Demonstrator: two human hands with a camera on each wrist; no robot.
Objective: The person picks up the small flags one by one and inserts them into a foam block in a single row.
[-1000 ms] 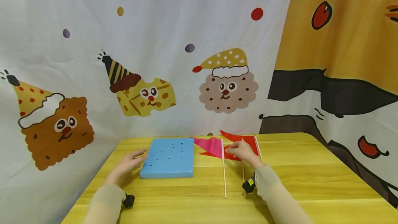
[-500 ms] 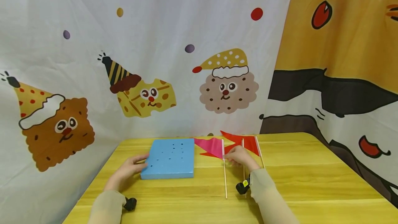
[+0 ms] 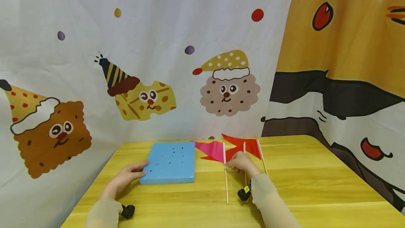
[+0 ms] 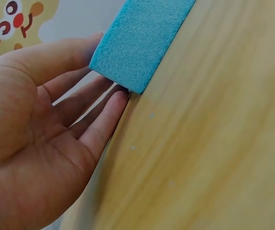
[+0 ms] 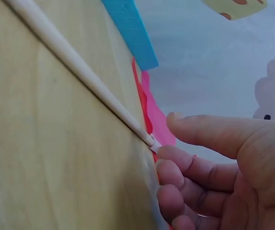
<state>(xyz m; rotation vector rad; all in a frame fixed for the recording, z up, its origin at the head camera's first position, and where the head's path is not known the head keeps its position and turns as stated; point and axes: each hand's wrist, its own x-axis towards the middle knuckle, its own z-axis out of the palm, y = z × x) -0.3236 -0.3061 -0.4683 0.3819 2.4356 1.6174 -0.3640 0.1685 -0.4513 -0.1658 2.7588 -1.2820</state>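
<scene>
My left hand touches the left edge of a blue foam block with several small holes in its top. In the left wrist view its fingers lie loosely against the block's side. A pink pennant flag lies right of the block, its thin wooden stick pointing toward me. My right hand is at this stick, just below the cloth. In the right wrist view the thumb stands apart from the bent fingers, whose tips are right at the white sleeve of the pink flag.
Two red pennant flags lie partly overlapping beside the pink one, a nearer red flag and a farther red flag. Everything rests on a yellow wooden table. A cartoon-printed curtain hangs behind the far edge.
My right hand has come down and left to the pink flag's stick. My left hand has moved up against the foam block's edge. The view has shifted slightly.
</scene>
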